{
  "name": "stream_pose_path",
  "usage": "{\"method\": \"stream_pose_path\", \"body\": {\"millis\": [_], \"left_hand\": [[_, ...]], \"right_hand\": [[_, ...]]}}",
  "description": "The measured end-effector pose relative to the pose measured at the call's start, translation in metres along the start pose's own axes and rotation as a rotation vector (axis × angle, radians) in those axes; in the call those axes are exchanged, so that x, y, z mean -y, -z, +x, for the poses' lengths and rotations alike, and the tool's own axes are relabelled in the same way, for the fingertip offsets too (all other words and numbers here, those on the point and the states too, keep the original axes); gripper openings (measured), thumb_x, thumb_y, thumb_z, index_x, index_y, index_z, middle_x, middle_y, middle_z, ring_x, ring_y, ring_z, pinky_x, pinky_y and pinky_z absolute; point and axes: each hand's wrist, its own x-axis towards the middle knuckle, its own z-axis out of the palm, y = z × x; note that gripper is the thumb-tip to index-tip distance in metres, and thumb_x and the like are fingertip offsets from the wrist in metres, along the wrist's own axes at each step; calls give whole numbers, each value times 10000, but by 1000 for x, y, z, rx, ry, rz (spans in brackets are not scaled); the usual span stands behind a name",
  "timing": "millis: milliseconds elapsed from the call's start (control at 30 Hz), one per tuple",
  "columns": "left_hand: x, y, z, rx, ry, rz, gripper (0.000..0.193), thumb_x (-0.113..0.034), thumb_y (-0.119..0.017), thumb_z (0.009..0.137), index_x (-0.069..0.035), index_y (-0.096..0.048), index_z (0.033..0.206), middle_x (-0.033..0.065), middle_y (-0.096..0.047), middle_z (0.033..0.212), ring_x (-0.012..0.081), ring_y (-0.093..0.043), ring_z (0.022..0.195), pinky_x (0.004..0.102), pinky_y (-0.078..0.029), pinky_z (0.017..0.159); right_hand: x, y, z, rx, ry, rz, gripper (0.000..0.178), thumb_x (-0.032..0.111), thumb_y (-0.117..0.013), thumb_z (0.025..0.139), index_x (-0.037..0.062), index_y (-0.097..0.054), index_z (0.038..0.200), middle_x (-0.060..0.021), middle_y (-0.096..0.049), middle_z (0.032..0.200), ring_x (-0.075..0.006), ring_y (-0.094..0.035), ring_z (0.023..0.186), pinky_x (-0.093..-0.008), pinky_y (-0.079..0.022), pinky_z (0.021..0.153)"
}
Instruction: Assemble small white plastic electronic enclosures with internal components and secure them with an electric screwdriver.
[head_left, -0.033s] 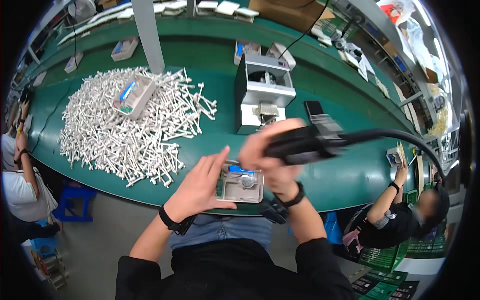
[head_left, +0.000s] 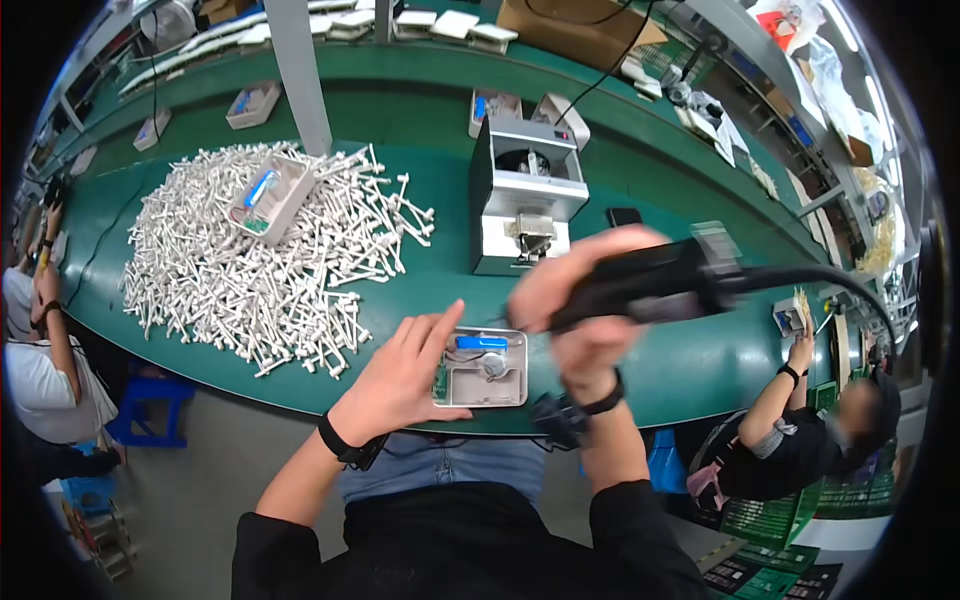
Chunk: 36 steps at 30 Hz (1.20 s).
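A shallow light-grey plastic housing point(head_left: 522, 385) lies on the green bench in front of me, holding a blue cylindrical battery point(head_left: 482, 343), a round silver part point(head_left: 493, 365) and a green circuit board point(head_left: 440, 382). My left hand point(head_left: 395, 375) grips the housing's left side, fingers at its upper corner and thumb along the near edge. My right hand point(head_left: 588, 345) is wrapped around a black corded electric screwdriver point(head_left: 640, 282), up and to the right of the housing. Motion blurs that hand and the tool; the tip is hard to make out.
A box-shaped feeder machine point(head_left: 530, 190) stands beyond the housing, a dark phone point(head_left: 625, 216) to its right. White plastic pieces point(head_left: 240, 290) are heaped at left, with another housing point(head_left: 290, 212) on top. A metal post point(head_left: 300, 80) rises behind. Co-workers sit at both sides.
My right hand has moved right with the electric screwdriver, away from the housing, uncovering its right side. My left hand and the housing stay nearly in place.
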Motion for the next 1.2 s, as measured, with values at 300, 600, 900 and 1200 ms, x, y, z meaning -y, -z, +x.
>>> {"method": "stream_pose_path", "body": {"millis": [300, 600, 900, 1200], "left_hand": [[-40, -1, 16, -66, 367, -1281, 1012, -582, -689, 938, 0, -273, 1654, 224, -464, 1578, 354, -538, 1406, 493, -469, 1160], [-64, 7, 66, 143, 343, -1677, 848, -446, -667, 1017, 8, -295, 1630, 186, -439, 1625, 330, -513, 1457, 525, -414, 1227], [-102, 46, 136, 473, 61, -649, 540, -188, -712, 1012, 47, -528, 1461, 200, -685, 1323, 257, -743, 1122, 393, -620, 966], [178, 50, 357, 165, 496, -149, 494, -439, -633, 1008, 47, -693, 941, 120, -745, 803, 193, -753, 620, 294, -564, 490]], "right_hand": [[-38, 178, 41, -244, -60, -1136, 488, 351, -587, 1120, -11, -508, 1437, -145, -578, 1235, -216, -616, 996, -361, -559, 840], [4, 150, 29, -115, -22, -1278, 524, 301, -672, 1058, 11, -554, 1478, -125, -605, 1344, -234, -648, 955, -348, -535, 860], [88, 68, -80, -306, 141, -1231, 833, 507, -922, 796, -54, -597, 1318, -134, -650, 1204, -238, -666, 1004, -365, -551, 882], [184, 311, -155, -902, -594, -1569, 410, 217, -766, 983, -4, -591, 1281, -73, -680, 852, -152, -644, 574, -320, -496, 440]]}}
